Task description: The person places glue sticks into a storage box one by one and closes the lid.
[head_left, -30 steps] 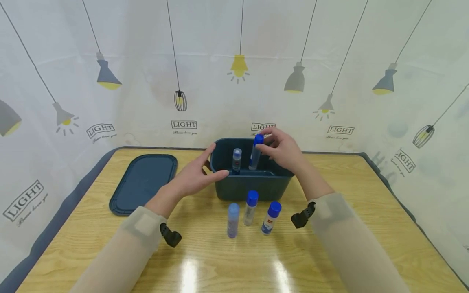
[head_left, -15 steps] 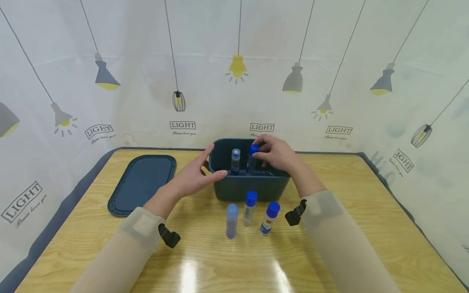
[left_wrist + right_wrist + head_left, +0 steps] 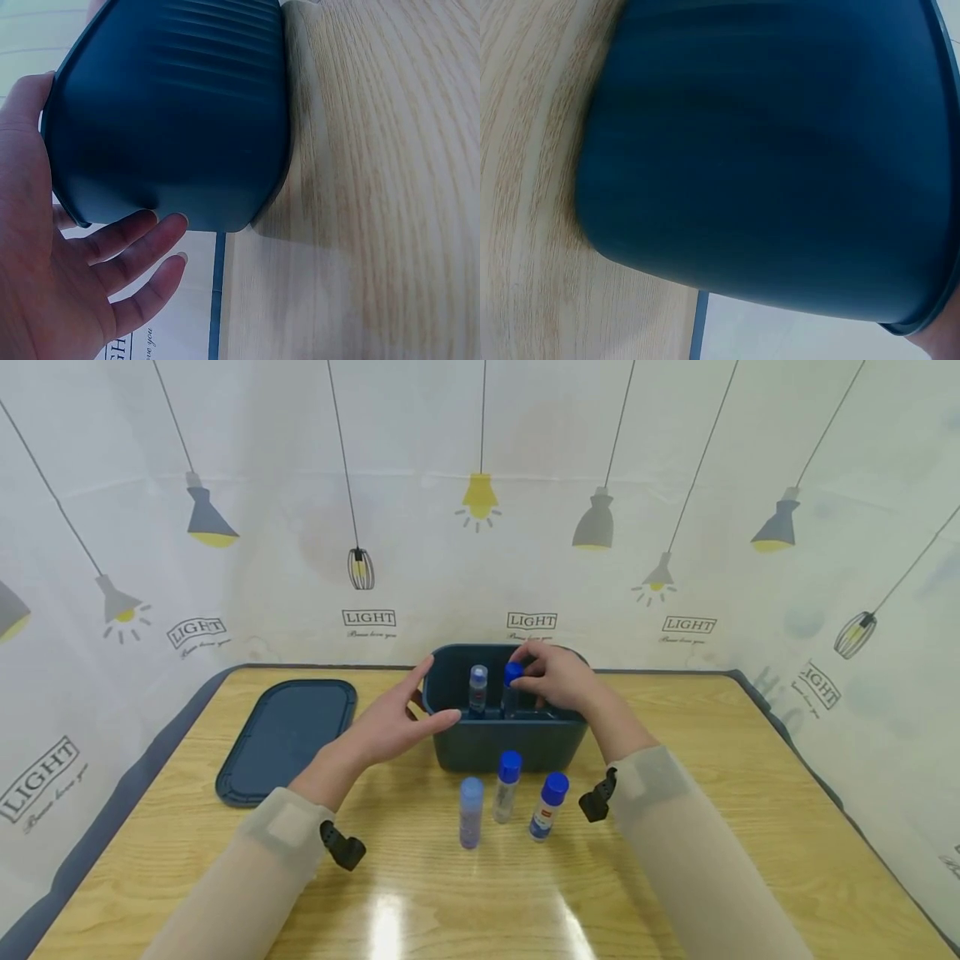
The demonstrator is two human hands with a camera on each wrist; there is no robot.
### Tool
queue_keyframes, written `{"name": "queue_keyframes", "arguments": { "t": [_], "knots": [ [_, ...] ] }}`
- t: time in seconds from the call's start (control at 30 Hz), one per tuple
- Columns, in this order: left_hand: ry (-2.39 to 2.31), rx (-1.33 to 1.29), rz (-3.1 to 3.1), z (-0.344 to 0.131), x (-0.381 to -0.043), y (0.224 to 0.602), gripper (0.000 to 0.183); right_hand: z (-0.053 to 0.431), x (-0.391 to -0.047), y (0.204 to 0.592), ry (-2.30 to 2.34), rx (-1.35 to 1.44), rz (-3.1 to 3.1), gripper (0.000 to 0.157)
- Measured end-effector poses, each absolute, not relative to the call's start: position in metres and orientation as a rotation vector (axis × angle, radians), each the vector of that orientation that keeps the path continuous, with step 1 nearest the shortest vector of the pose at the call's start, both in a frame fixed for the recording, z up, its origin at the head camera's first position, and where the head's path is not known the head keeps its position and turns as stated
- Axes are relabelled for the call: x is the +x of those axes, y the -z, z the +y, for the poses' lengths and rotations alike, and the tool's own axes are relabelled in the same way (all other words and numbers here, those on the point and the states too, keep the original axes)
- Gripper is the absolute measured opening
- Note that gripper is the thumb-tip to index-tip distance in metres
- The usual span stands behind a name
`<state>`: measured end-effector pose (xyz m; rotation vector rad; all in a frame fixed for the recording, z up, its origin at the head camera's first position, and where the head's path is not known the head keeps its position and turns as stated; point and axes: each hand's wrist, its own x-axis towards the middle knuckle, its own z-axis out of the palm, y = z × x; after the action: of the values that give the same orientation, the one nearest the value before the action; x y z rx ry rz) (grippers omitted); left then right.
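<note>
In the head view, my right hand (image 3: 558,675) reaches into a dark blue plastic bin (image 3: 510,747) and pinches the blue cap of a glue stick (image 3: 512,675), which stands upright inside. Left of it in the bin is a second glue stick (image 3: 477,689) with a clear cap. My left hand (image 3: 386,724) spreads around the bin's left end, thumb at the front rim and forefinger at the back one. The left wrist view shows its other fingers (image 3: 154,251) loosely bent beside the bin wall. From the right wrist, the bin's side (image 3: 765,165) hides the right fingers.
In front of the bin stand three more glue sticks: one with a light blue cap (image 3: 470,814), one clear with a dark blue cap (image 3: 506,787), one with a white and blue label (image 3: 548,807). A flat dark blue lid (image 3: 288,739) lies left on the wooden table (image 3: 720,793).
My right hand has lowered the blue-capped glue stick deeper into the bin, moving it a little left and straightening it upright. The left hand keeps its place at the bin.
</note>
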<state>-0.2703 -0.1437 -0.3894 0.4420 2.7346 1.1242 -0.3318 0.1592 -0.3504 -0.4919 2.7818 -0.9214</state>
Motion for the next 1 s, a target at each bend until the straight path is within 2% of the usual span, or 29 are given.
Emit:
{"name": "queue_keyframes", "arguments": {
  "t": [1.0],
  "knots": [
    [-1.145,0.447,2.729,-0.1440,-0.2721,0.3923,0.108,0.1598,-0.3300,0.3520,0.993,-0.484,2.817,0.043]
  ]
}}
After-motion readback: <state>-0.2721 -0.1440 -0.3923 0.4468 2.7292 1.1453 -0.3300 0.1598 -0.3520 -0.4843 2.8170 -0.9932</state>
